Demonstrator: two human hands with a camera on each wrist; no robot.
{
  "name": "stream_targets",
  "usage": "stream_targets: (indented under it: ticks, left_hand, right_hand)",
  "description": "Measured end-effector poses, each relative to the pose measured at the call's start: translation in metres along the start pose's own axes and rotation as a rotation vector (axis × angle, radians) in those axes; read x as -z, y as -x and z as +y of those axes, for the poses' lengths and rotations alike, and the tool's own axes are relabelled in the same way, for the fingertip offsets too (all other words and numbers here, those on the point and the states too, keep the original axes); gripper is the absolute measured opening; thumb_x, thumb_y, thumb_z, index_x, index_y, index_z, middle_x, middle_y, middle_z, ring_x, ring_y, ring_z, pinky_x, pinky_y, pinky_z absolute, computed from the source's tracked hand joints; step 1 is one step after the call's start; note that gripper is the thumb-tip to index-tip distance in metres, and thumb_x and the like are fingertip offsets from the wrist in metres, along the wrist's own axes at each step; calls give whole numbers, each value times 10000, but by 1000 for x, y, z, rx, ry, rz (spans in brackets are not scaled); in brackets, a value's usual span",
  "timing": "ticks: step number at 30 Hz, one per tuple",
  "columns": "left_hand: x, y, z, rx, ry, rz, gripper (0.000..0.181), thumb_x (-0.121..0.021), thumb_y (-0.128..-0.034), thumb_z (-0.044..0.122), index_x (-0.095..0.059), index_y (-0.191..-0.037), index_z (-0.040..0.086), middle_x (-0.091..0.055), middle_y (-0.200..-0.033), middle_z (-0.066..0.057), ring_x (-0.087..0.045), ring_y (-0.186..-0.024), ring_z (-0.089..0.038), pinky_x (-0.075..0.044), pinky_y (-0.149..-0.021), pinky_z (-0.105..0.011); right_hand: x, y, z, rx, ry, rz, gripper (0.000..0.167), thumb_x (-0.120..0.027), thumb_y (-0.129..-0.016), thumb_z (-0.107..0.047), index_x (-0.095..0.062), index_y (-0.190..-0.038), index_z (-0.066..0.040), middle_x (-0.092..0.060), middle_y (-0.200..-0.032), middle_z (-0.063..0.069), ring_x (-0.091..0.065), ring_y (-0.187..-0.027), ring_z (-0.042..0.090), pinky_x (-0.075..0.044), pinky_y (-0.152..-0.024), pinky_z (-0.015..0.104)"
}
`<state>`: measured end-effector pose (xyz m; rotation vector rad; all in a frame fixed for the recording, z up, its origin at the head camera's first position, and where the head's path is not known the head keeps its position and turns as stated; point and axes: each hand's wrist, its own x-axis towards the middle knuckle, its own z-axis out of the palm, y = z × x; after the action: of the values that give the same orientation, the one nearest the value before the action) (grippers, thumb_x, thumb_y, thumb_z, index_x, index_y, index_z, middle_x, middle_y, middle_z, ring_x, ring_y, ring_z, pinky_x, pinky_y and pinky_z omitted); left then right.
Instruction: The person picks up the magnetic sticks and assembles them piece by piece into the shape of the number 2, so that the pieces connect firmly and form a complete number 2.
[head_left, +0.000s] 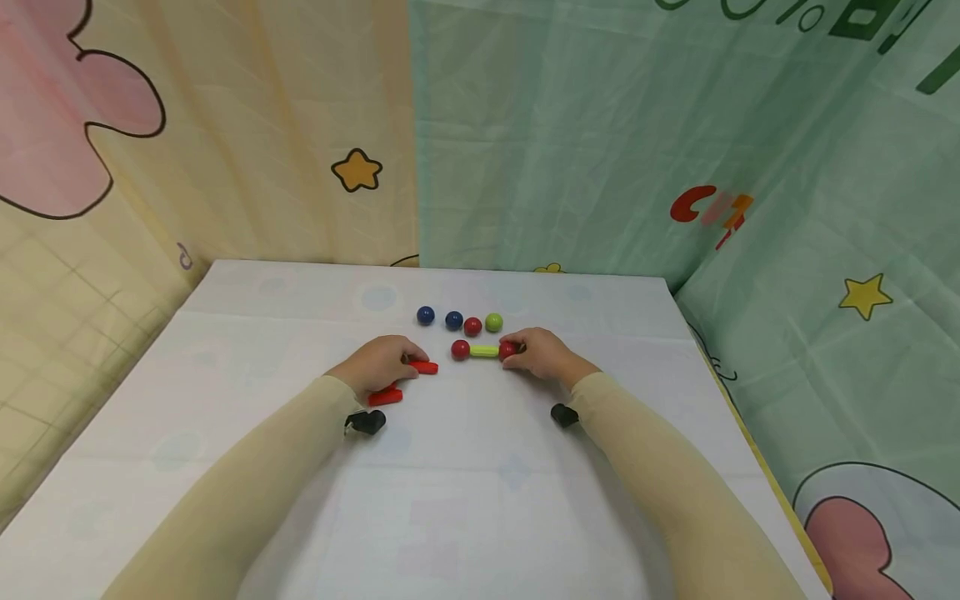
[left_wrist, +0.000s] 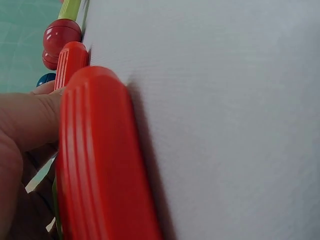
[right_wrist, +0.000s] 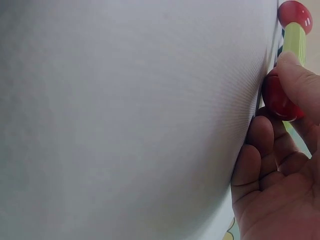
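My left hand [head_left: 381, 364] pinches a ribbed red rod [head_left: 426, 367] between thumb and fingers, low over the white table. A second red rod [head_left: 386, 397] lies below that hand and looms large in the left wrist view. To the right, my right hand [head_left: 546, 355] grips a red ball [right_wrist: 281, 97] at one end of a yellow-green rod [head_left: 483, 352]. Another red ball [head_left: 460, 350] sits at that rod's far end, so the three form a dumbbell shape. The left fingertips are partly hidden behind the rods in the left wrist view.
Behind the dumbbell shape lie two blue balls [head_left: 453, 320], a loose red ball [head_left: 472, 327] and a green ball [head_left: 493, 322]. Printed curtains [head_left: 525, 150] hang behind and beside the table [head_left: 450, 517]. Black wrist cameras [head_left: 366, 422] hang below both wrists.
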<state>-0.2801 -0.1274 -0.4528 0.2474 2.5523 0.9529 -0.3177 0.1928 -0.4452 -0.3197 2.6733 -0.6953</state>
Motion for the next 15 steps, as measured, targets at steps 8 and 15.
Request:
stream_targets:
  ticks: [8,15]
  left_hand:
    - [-1,0,-2,-38,-30,16,307,-734,-989,185,-760,-1288,251,-675,-1300,-36,-558,-1132,-271,-463,-968,-411]
    - [-3,3,3,-81,-57,69,341,-724,-1004,258,-725,-1343,219,-683,-1250,-45,-567,-1116,-266,-470,-1027,-438]
  right_hand:
    - [1,1,-1,1,-29,-21,569,-780,-969,-300,-605,-1497,-179,-643,-1363,90,-551,-1233,263,-458,-1135,467]
    - [5,-1,6,21,-42,-65,558,-714,-1014,-316,-562,-1535,-190,-632,-1354,88,-547,-1190,266,-500,-1082,444]
